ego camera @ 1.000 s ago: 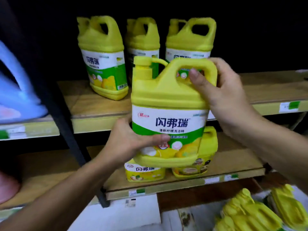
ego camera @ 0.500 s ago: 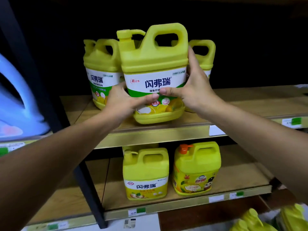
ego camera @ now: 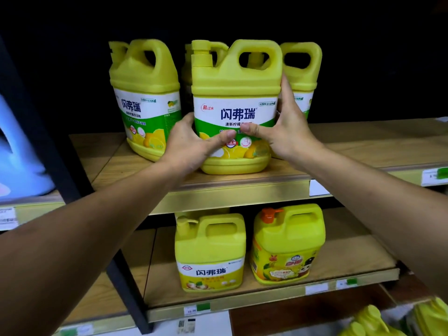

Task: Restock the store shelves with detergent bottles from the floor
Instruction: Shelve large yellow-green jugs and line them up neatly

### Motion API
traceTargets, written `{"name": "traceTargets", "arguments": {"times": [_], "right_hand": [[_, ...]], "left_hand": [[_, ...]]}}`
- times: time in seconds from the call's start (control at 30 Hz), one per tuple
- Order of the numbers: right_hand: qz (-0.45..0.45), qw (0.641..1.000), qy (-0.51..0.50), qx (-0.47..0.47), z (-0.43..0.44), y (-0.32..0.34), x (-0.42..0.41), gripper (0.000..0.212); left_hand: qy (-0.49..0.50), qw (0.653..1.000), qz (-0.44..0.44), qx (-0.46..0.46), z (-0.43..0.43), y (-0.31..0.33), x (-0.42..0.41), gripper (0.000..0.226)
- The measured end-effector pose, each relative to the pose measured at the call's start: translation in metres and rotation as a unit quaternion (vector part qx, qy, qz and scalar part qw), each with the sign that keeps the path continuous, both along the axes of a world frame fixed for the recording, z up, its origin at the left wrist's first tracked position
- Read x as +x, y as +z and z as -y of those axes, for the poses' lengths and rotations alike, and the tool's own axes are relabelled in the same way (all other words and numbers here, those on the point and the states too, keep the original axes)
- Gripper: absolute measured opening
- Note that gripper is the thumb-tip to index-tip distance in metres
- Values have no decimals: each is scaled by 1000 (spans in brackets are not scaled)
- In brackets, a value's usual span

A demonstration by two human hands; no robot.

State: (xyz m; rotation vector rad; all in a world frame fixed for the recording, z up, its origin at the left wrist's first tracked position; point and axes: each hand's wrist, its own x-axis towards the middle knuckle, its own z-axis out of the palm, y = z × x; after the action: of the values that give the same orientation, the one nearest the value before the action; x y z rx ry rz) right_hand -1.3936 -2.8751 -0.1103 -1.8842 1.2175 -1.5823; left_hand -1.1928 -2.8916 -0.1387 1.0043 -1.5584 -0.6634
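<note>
Fingers (ego camera: 223,138) of both hands curl round the lower label of the detergent bottle (ego camera: 236,93): left hand (ego camera: 191,144) on its left flank, right hand (ego camera: 288,127) on its right, thumbs nearly meeting in front. Bottle upright, long axis vertical, label to camera, pump left, handle right, base on upper shelf (ego camera: 242,187) near front edge; yellow body, white-green lemon label. Count: three other jugs (ego camera: 145,93) beside and behind it, two lower jugs (ego camera: 209,251) on lower shelf (ego camera: 266,297), one with orange pump (ego camera: 270,213).

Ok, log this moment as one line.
phase: shelving | detergent bottle: upright on upper shelf, in front of back bottles | left hand: grips left side | right hand: grips right side
</note>
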Motion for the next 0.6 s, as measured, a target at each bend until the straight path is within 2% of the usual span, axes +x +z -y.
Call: {"name": "traceTargets", "arguments": {"times": [0.13,0.27,0.37,0.6], "right_hand": [[-14,999,-37,-17,-6,-4,3,123],[-40,987,-141,-64,-23,-11,0,126],[-43,980,-175,-83,-31,-12,-17,124],[-33,984,-165,-63,-34,-5,-79,126]], "left_hand": [[82,993,72,-46,-11,-6,-6,64],[121,980,142,-66,-20,-8,-19,63],[125,979,151,-55,-24,-5,-38,65],[106,982,154,-24,-27,2,-98,71]]}}
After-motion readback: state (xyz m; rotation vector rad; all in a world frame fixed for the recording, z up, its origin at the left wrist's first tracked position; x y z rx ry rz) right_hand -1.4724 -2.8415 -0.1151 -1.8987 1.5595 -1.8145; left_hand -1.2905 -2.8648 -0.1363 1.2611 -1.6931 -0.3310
